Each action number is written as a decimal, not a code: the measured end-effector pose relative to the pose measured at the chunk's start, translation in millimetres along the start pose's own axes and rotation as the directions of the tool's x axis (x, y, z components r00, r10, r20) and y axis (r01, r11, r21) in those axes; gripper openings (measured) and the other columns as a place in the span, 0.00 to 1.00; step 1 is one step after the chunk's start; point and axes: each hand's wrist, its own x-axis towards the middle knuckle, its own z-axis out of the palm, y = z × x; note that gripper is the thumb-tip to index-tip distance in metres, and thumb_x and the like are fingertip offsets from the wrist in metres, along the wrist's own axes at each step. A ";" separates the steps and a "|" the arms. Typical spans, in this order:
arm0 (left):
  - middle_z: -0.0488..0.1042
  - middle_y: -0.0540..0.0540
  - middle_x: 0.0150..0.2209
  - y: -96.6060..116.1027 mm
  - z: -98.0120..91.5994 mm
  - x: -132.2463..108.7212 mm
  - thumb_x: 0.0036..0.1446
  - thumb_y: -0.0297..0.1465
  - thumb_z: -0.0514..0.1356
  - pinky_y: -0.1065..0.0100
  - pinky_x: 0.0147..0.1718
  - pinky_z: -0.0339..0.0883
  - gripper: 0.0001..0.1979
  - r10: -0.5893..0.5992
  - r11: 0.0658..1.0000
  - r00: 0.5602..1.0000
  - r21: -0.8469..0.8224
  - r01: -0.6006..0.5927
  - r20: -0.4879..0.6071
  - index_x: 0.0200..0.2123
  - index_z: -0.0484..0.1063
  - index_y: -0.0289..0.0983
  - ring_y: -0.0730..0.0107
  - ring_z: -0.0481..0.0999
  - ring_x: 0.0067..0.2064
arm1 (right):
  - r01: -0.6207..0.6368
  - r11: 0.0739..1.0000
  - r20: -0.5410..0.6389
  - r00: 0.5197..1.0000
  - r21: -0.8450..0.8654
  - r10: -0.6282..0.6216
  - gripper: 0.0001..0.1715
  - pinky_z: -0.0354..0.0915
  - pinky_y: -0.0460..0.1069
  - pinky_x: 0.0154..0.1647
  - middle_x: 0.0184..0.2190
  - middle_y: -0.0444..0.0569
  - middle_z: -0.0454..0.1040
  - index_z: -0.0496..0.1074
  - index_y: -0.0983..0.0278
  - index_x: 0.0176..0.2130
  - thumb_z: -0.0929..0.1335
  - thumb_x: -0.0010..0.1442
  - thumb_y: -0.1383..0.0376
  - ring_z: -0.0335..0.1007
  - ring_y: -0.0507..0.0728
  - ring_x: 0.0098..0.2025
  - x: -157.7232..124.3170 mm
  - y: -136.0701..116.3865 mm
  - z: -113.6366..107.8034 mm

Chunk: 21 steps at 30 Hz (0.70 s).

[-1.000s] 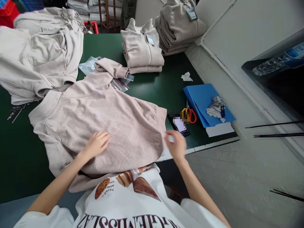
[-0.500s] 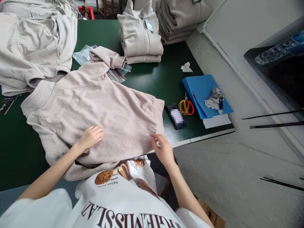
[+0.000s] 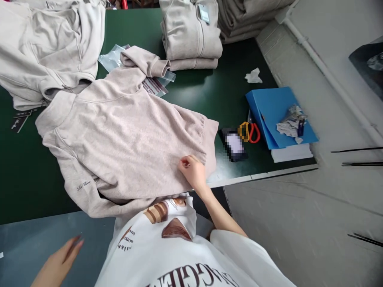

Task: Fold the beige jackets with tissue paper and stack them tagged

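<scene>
A pale pinkish-beige sweatshirt [image 3: 128, 131] lies back side up on the table, its collar to the left and ribbed hem to the right. My right hand [image 3: 194, 171] rests on or just over its lower back near the hem, fingers curled in a pinch. Whatever it may pinch is hidden. Down at the lower left, apart from the garment, my left hand [image 3: 56, 261] has its thumb and finger close together. A small dark shape shows at their tips, too unclear to name. One sleeve [image 3: 80, 187] with small script lettering hangs toward my body.
Loose beige garments [image 3: 60, 44] are heaped at the left, with black tags [image 3: 20, 119]. Folded jackets [image 3: 191, 36] stand at the back. Plastic bags [image 3: 112, 59] lie by the far sleeve. A phone [image 3: 235, 144], scissors [image 3: 253, 132] and blue folder [image 3: 278, 119] sit right, near the wall.
My left hand has left the sweatshirt and moved down to the lower left. My right hand has shifted from the hem seam slightly onto the lower back. The view has tilted down and left.
</scene>
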 end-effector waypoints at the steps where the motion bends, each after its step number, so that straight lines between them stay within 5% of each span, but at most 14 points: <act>1: 0.79 0.46 0.34 11.8 -1.3 21.0 0.59 0.36 0.56 0.62 0.26 0.71 0.14 -0.027 0.999 0.999 -0.023 0.026 -0.038 0.46 0.76 0.54 0.56 0.80 0.33 | -0.030 1.000 -0.093 0.995 -0.008 0.029 0.08 0.63 0.48 0.34 0.31 0.47 0.73 0.71 0.63 0.32 0.65 0.59 0.62 0.67 0.53 0.31 -9.9 10.8 -14.7; 3: 0.79 0.46 0.38 39.3 -7.1 69.7 0.66 0.32 0.49 0.65 0.29 0.72 0.15 -0.032 0.998 0.995 -0.061 0.027 -0.089 0.44 0.75 0.48 0.62 0.80 0.36 | -0.156 0.984 -0.358 0.926 -0.085 0.116 0.10 0.66 0.50 0.39 0.33 0.50 0.74 0.72 0.63 0.34 0.64 0.58 0.61 0.70 0.56 0.35 -43.2 43.0 -49.1; 5: 0.78 0.47 0.37 71.5 -14.1 119.6 0.69 0.32 0.48 0.66 0.35 0.71 0.15 0.182 0.982 0.982 -0.040 -0.184 -0.047 0.41 0.74 0.42 0.65 0.78 0.38 | -0.394 0.894 -0.496 0.832 -0.211 0.250 0.14 0.66 0.53 0.40 0.32 0.54 0.75 0.73 0.64 0.32 0.62 0.58 0.59 0.71 0.59 0.36 -92.9 83.4 -82.3; 7: 0.77 0.48 0.34 103.5 -18.0 163.2 0.70 0.30 0.48 0.65 0.36 0.68 0.15 0.468 0.883 0.884 0.038 -0.468 -0.002 0.39 0.74 0.40 0.66 0.75 0.37 | -0.578 0.733 -0.235 0.816 -0.358 0.529 0.18 0.66 0.54 0.33 0.26 0.55 0.74 0.72 0.62 0.24 0.63 0.57 0.55 0.71 0.61 0.30 -149.6 120.3 -106.1; 9: 0.76 0.47 0.37 129.0 -15.9 197.5 0.69 0.30 0.51 0.63 0.36 0.65 0.11 0.674 0.730 0.739 0.134 -0.670 0.022 0.44 0.74 0.38 0.64 0.73 0.39 | -0.589 0.658 0.214 0.647 -0.470 0.732 0.20 0.65 0.52 0.27 0.22 0.54 0.73 0.70 0.61 0.19 0.66 0.54 0.51 0.71 0.61 0.25 -198.7 143.0 -116.0; 10: 0.77 0.46 0.40 138.1 -12.3 211.0 0.68 0.31 0.54 0.62 0.37 0.64 0.11 0.739 0.658 0.672 0.177 -0.732 0.034 0.48 0.73 0.37 0.63 0.73 0.41 | -0.577 0.666 0.379 0.549 -0.472 0.745 0.21 0.65 0.52 0.26 0.23 0.54 0.75 0.72 0.60 0.19 0.67 0.53 0.50 0.72 0.62 0.26 -216.1 147.5 -115.8; 11: 0.76 0.44 0.43 144.8 -7.3 222.3 0.66 0.32 0.57 0.62 0.38 0.64 0.13 0.786 0.595 0.616 0.210 -0.776 0.054 0.52 0.71 0.36 0.62 0.72 0.43 | -0.577 0.686 0.471 0.501 -0.443 0.725 0.21 0.66 0.52 0.27 0.25 0.54 0.77 0.74 0.60 0.22 0.66 0.54 0.48 0.74 0.62 0.28 -227.2 147.5 -112.9; 12: 0.76 0.43 0.46 149.4 -1.0 231.6 0.65 0.33 0.59 0.61 0.39 0.63 0.16 0.815 0.544 0.573 0.231 -0.807 0.080 0.54 0.70 0.35 0.61 0.72 0.44 | -0.586 0.707 0.496 0.512 -0.395 0.701 0.21 0.67 0.51 0.29 0.29 0.54 0.79 0.77 0.60 0.27 0.65 0.56 0.47 0.76 0.62 0.32 -231.6 143.5 -107.9; 16: 0.76 0.46 0.39 157.0 27.3 250.1 0.66 0.31 0.58 0.62 0.37 0.61 0.07 0.858 0.444 0.490 0.252 -0.860 0.158 0.40 0.75 0.36 0.64 0.70 0.41 | -0.578 0.792 0.260 0.748 -0.197 0.611 0.23 0.67 0.50 0.33 0.39 0.51 0.80 0.77 0.58 0.42 0.62 0.62 0.48 0.77 0.60 0.38 -194.5 103.6 -82.5; 19: 0.74 0.47 0.31 158.0 37.6 245.8 0.66 0.24 0.55 0.64 0.33 0.60 0.11 0.883 0.422 0.459 0.269 -0.866 0.092 0.31 0.73 0.35 0.67 0.69 0.35 | -0.416 0.908 0.060 0.906 -0.055 0.419 0.21 0.67 0.49 0.35 0.40 0.51 0.79 0.76 0.60 0.44 0.61 0.65 0.51 0.76 0.58 0.39 -140.1 69.2 -70.6; 21: 0.73 0.48 0.30 151.0 33.1 232.1 0.66 0.22 0.54 0.64 0.33 0.62 0.11 0.884 0.456 0.468 0.261 -0.851 -0.016 0.32 0.73 0.36 0.67 0.69 0.34 | -0.230 0.973 -0.064 0.971 -0.007 0.229 0.22 0.68 0.50 0.40 0.42 0.53 0.78 0.75 0.61 0.45 0.60 0.68 0.53 0.74 0.58 0.42 -105.5 52.3 -66.3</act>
